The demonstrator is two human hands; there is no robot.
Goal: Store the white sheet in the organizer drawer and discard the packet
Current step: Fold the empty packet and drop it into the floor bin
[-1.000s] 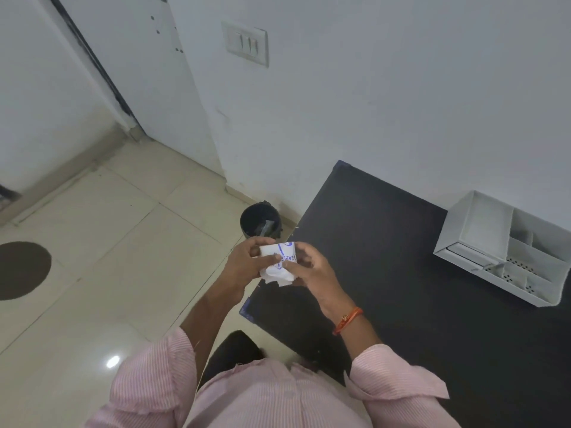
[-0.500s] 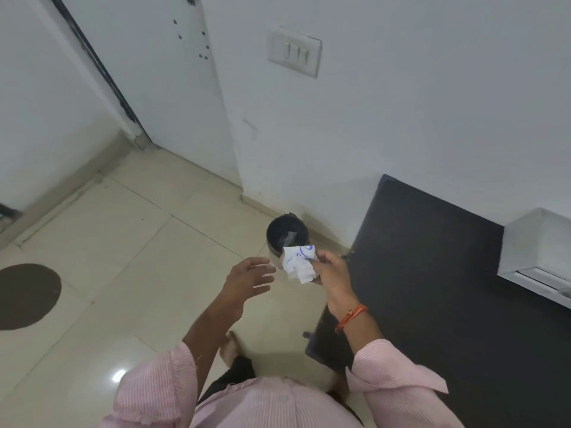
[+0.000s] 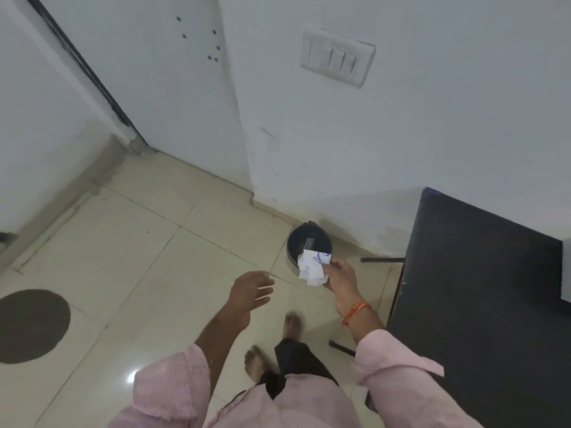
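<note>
Holding the crumpled white packet (image 3: 312, 267) with blue print, my right hand (image 3: 341, 281) pinches it between thumb and fingertips, and the packet hangs over the near rim of a small dark bin (image 3: 309, 242) on the floor. From the packet, the bin sits at about 12 o'clock, its open mouth showing a grey scrap inside. I see my left hand (image 3: 248, 291) at roughly 9 o'clock of the packet, well apart from it, its grip wide, fingers spread and holding nothing. At 3 o'clock lies the black surface (image 3: 472, 288), its corner near the wall. A switch plate (image 3: 338, 58) is mounted on the white wall at 12 o'clock, above the bin. Bare feet (image 3: 292, 322) stand on the pale tiled floor (image 3: 139, 257) at 6 o'clock, and a dark round patch (image 3: 29, 325) marks the tiles far at 9 o'clock.
</note>
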